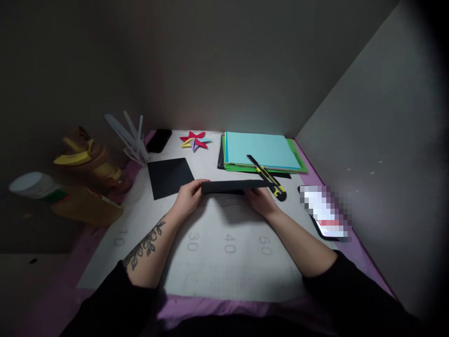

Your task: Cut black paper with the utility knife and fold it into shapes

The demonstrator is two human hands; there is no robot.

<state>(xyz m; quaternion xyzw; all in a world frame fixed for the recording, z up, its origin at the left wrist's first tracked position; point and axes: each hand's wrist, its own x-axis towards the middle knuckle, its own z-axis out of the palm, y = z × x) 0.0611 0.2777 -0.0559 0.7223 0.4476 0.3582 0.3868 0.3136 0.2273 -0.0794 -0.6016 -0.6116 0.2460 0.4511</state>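
A black sheet of paper (pixel 224 187) is held a little above the mat between my two hands, seen almost edge-on. At its left end, my left hand (pixel 189 199) is closed on the edge, thumb on top. My right hand (pixel 261 200) grips the other end from beneath, its fingers partly hidden by the paper. Another black paper square (pixel 169 177) lies flat to the left of my left hand. Just beyond my right hand rests a yellow and black utility knife (pixel 268 178), its upper end on the paper stack.
Behind are a stack of coloured paper (pixel 263 147) and a folded paper star (pixel 195 141). A lit phone (pixel 324 213) lies right, a dark phone (pixel 159 141) back left. A glue bottle (pixel 63 196) and tool-filled containers (pixel 87 161) line the left. The white numbered mat (pixel 210 271) covers the table.
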